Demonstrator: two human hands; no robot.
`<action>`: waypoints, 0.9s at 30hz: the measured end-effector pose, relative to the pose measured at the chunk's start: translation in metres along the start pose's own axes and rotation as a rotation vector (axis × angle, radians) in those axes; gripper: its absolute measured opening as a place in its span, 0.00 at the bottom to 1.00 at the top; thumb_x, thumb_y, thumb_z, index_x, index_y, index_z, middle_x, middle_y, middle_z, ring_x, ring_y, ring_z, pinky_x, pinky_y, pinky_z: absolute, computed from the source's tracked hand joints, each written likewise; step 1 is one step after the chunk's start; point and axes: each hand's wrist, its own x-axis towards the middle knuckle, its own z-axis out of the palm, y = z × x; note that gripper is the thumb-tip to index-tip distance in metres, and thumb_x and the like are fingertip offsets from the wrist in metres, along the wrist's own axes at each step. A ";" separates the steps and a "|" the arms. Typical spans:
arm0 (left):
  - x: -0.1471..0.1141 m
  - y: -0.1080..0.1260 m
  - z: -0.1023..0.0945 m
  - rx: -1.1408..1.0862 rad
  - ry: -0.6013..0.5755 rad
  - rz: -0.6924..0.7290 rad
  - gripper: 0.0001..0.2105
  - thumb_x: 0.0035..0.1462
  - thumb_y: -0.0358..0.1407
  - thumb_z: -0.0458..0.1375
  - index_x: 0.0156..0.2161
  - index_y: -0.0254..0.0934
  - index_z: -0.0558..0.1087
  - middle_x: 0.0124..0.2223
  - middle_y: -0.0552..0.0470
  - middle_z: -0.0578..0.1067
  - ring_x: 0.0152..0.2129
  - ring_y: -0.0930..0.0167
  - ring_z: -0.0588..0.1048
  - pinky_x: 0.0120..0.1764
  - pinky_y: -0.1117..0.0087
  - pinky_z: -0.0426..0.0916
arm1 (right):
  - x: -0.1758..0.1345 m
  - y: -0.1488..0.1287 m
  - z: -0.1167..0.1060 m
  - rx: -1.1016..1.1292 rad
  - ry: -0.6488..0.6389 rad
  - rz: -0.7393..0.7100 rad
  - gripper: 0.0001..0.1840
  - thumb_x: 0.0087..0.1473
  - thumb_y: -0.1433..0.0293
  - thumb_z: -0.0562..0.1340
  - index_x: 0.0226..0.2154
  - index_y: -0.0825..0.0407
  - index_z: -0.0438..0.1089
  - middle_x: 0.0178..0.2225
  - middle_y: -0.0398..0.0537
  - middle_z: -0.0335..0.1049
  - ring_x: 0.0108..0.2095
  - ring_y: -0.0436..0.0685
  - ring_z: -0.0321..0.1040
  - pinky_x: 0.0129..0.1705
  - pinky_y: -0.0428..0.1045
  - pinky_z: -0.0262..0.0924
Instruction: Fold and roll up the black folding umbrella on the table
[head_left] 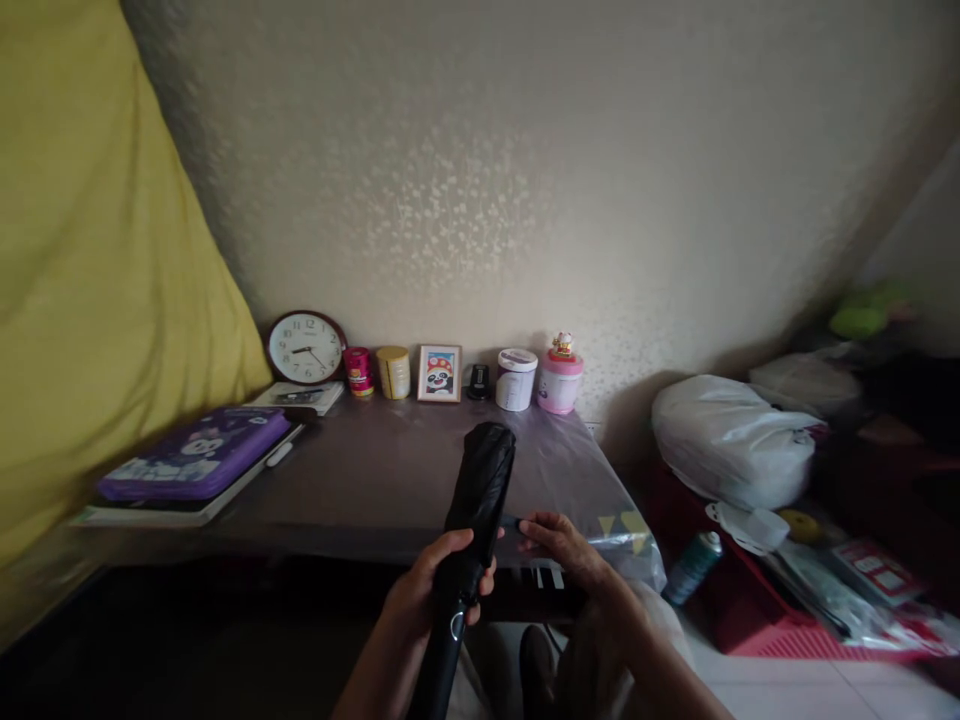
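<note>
Black folded fabric umbrella (486, 465) points between twelve and one o'clock at the near edge of a brown, plastic-covered table (360, 470), gripped by the left hand (424, 580). At three o'clock, the right hand (561, 542) pinches a dark strap (511, 522). Purple flat case (199, 455) lies at nine; round white-faced clock (306, 347) stands at ten.

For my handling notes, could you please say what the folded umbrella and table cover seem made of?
Umbrella: probably thin synthetic fabric, black with faint sheen, judging by its creases. Table cover: likely glossy plastic film, given its reflections and wrinkled edge.
</note>
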 end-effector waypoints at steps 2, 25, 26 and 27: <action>0.000 0.002 -0.003 0.007 0.021 -0.001 0.20 0.58 0.42 0.50 0.50 0.32 0.67 0.29 0.51 0.69 0.21 0.75 0.69 0.15 0.78 0.61 | 0.004 0.001 -0.001 -0.029 -0.015 -0.008 0.22 0.37 0.52 0.68 0.24 0.54 0.67 0.21 0.39 0.67 0.26 0.50 0.67 0.36 0.48 0.60; 0.044 0.016 -0.019 0.419 0.479 0.147 0.22 0.44 0.47 0.62 0.40 0.32 0.67 0.19 0.55 0.72 0.12 0.73 0.70 0.12 0.77 0.60 | 0.049 -0.043 -0.005 -0.339 -0.159 -0.066 0.23 0.43 0.49 0.62 0.22 0.53 0.62 0.16 0.38 0.65 0.20 0.50 0.66 0.26 0.46 0.56; 0.048 0.017 -0.017 0.445 0.493 0.156 0.23 0.43 0.46 0.62 0.42 0.33 0.67 0.19 0.56 0.72 0.13 0.72 0.71 0.12 0.78 0.60 | 0.053 -0.047 -0.005 -0.343 -0.173 -0.072 0.23 0.43 0.49 0.61 0.22 0.53 0.62 0.16 0.38 0.65 0.20 0.50 0.66 0.25 0.46 0.56; 0.052 0.019 -0.014 0.470 0.508 0.166 0.24 0.43 0.44 0.63 0.44 0.33 0.66 0.20 0.57 0.72 0.13 0.72 0.71 0.12 0.78 0.59 | 0.058 -0.050 -0.004 -0.342 -0.186 -0.073 0.23 0.43 0.49 0.61 0.23 0.53 0.63 0.16 0.38 0.65 0.20 0.50 0.66 0.25 0.46 0.56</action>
